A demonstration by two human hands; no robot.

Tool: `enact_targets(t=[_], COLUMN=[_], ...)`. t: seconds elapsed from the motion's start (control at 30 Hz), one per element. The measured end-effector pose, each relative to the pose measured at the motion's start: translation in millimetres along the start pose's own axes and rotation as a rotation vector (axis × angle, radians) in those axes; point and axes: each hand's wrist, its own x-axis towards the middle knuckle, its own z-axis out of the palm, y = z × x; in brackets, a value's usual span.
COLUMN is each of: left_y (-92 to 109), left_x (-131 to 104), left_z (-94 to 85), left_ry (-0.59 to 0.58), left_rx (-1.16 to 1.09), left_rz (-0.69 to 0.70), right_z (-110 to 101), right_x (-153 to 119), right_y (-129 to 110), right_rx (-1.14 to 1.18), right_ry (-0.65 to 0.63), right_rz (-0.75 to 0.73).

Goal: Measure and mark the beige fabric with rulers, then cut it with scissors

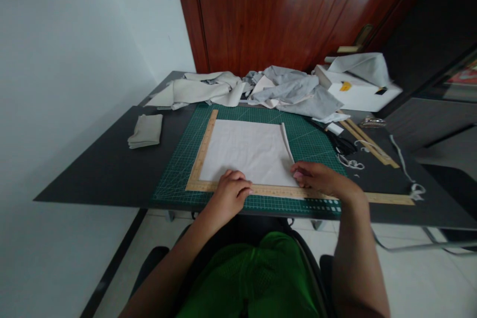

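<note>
A white cloth (246, 149) lies flat on the green cutting mat (309, 144), its right edge folded or rolled into a narrow strip. An L-shaped wooden ruler (203, 151) borders the cloth along its left side and near edge. My left hand (233, 191), fingers curled, presses on the ruler's long arm and the cloth's near edge, thumb close to the index finger. At the cloth's near right corner, my right hand (316, 178) has its fingers and thumb drawn together on the folded edge. Part of that corner is hidden by the fingers.
Folded grey cloth (145, 130) sits at the left. Heaped fabric (294, 89) and a white box (357, 89) line the back. To the right are black-handled scissors (341, 144), wooden strips (368, 144) and white cord (402, 159). The dark table's (100, 174) front edge is close to my body.
</note>
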Motion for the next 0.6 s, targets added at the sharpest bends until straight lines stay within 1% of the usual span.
enact_targets(t=[0.1, 0.17, 0.23, 0.3, 0.37, 0.47, 0.53, 0.6], left_y=[-1, 0, 0, 1, 1, 1, 0, 0], left_x=[1, 1, 2, 2, 2, 2, 2, 3], left_z=[-0.5, -1.2, -1.8, -2.3, -2.4, -2.5, -2.5, -2.6], left_ry=[0.003, -0.003, -0.010, -0.008, -0.001, 0.001, 0.003, 0.005], left_rx=[-0.004, -0.002, 0.007, 0.018, 0.020, 0.004, -0.006, -0.004], left_rz=[0.005, 0.006, 0.006, 0.008, 0.011, 0.024, 0.034, 0.038], right_z=[-5, -8, -7, 0, 12, 36, 49, 58], right_x=[-2, -5, -6, -2, 7, 20, 27, 30], right_y=[5, 3, -6, -19, -35, -58, -67, -72], right_rx=[0.010, 0.028, 0.046, 0.049, 0.064, 0.145, 0.143, 0.091], right_ry=[0.112, 0.211, 0.290, 0.330, 0.314, 0.208, 0.152, 0.095], right_rz=[-0.024, -0.039, -0.084, -0.159, -0.231, -0.318, -0.359, -0.363])
